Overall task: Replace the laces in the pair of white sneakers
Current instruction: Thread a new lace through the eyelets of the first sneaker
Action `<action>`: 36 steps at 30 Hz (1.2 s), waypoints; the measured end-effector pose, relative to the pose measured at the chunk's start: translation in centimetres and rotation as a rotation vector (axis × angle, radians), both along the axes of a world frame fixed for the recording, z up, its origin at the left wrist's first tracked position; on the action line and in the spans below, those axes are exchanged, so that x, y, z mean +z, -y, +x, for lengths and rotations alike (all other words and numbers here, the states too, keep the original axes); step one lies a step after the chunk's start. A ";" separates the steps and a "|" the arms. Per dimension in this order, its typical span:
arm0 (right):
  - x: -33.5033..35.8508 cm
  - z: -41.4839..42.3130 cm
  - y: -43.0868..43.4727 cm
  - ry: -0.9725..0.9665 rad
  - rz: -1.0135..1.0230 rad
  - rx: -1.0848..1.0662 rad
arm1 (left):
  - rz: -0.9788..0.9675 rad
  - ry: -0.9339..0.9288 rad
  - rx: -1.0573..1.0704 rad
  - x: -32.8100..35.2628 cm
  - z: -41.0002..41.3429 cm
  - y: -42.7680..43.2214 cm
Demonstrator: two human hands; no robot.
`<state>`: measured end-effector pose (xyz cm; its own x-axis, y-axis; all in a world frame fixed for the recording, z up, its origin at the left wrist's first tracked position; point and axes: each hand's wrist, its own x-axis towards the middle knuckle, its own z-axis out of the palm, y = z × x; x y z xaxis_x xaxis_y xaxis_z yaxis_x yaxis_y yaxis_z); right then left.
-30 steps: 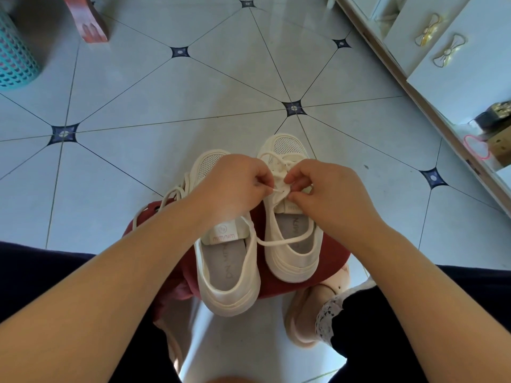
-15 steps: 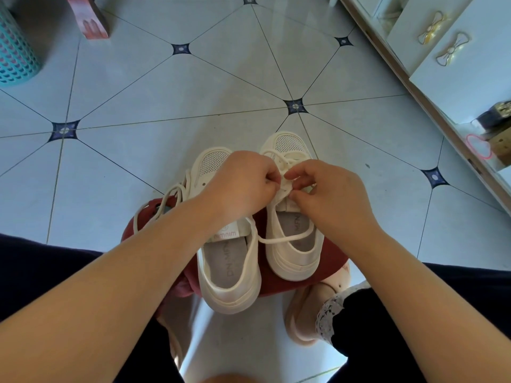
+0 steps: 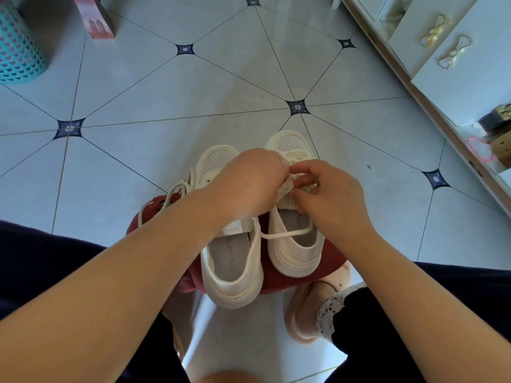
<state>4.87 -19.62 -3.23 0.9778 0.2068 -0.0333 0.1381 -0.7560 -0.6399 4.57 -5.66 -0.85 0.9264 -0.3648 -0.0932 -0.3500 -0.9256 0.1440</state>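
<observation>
Two white sneakers stand side by side on a red stool (image 3: 330, 259), toes pointing away from me. The left sneaker (image 3: 232, 266) has loose white lace (image 3: 168, 194) trailing off its left side. Over the right sneaker (image 3: 297, 250), my left hand (image 3: 249, 183) and my right hand (image 3: 329, 194) meet at the eyelets. Both pinch the white lace there with curled fingers. A free length of that lace (image 3: 284, 234) runs across the right sneaker's opening toward the left sneaker.
The stool stands on a pale tiled floor (image 3: 171, 100). A teal basket (image 3: 16, 51) is at the far left, a red stool leg (image 3: 96, 20) beside it. A white cabinet (image 3: 453, 67) with bow handles runs along the right. My feet in pink slippers (image 3: 304, 313) are under the stool.
Both hands have shifted slightly away from me along the right sneaker's eyelets, still working the lace. The sneakers and stool have not moved.
</observation>
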 end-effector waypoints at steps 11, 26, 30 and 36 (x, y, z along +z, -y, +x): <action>0.0 0.1 -0.3 -0.028 0.072 -0.010 | 0.007 0.035 -0.123 -0.6 0.7 -0.2; 0.9 -0.1 0.2 0.048 -0.030 0.108 | -0.401 0.046 0.170 -1.8 0.0 -0.9; 2.5 0.1 1.0 -0.003 -0.121 0.128 | -0.292 0.166 0.124 -2.1 -0.7 -0.5; 6.6 1.5 5.9 0.025 -0.459 0.097 | -0.350 0.110 0.191 -2.3 -0.4 -1.0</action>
